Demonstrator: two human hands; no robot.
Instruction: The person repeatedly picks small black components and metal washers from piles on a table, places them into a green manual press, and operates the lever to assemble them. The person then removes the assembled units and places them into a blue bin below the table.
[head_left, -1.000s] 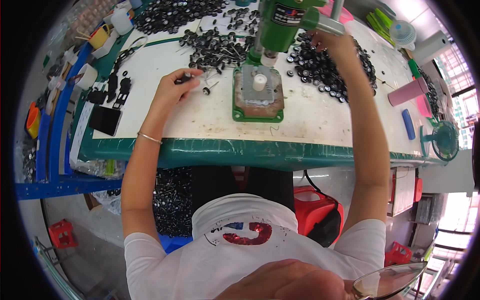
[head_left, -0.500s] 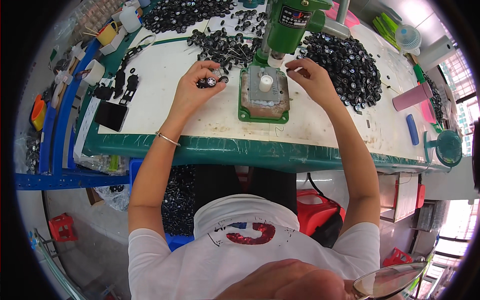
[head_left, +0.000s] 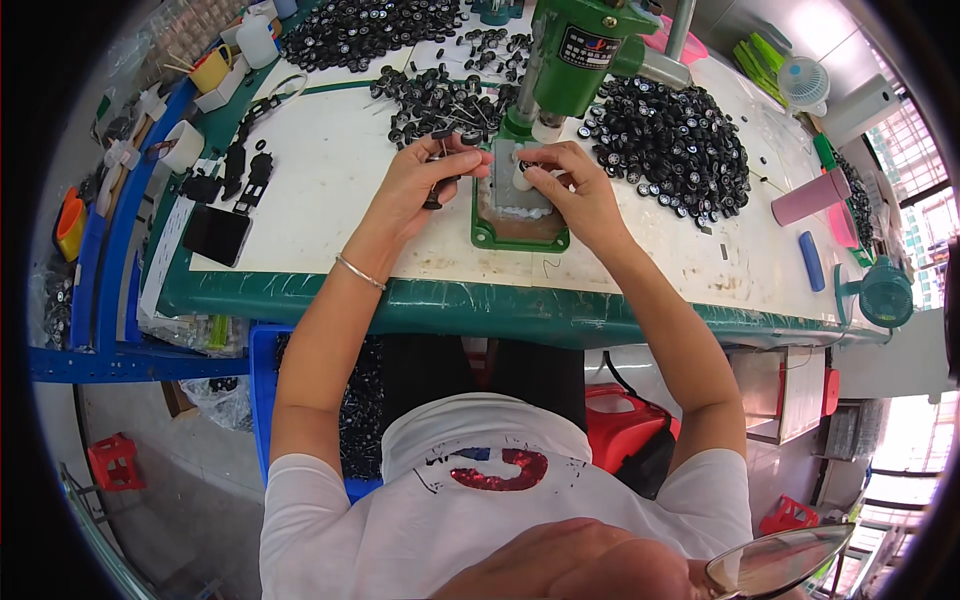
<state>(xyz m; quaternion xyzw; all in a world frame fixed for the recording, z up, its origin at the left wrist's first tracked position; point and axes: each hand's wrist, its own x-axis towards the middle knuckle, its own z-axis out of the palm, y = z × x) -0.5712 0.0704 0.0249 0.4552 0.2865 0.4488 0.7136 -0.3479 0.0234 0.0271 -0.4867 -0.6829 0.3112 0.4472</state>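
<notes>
Left of the green hand press (head_left: 580, 50), my left hand (head_left: 412, 190) is closed around several small black toy wheels (head_left: 433, 198), some with thin metal axles. My right hand (head_left: 572, 188) reaches over the press base (head_left: 488, 238) and pinches a small dark wheel, mostly hidden by the fingers, at the top of the white round post (head_left: 520, 178). That post stands on a grey metal plate (head_left: 507, 185) under the ram. The fingertips of both hands are close together beside the post.
To the right of the press lies a large heap of black wheels (head_left: 680, 150). Wheels on axles (head_left: 430, 100) are piled behind my left hand, and another heap (head_left: 370, 30) lies farther back. A black phone (head_left: 217, 234) and a pink cylinder (head_left: 810, 196) lie toward the table's sides.
My right hand has moved left and down from beside the ram to the white post. My left hand has come right, toward the press, with the wheels in it.
</notes>
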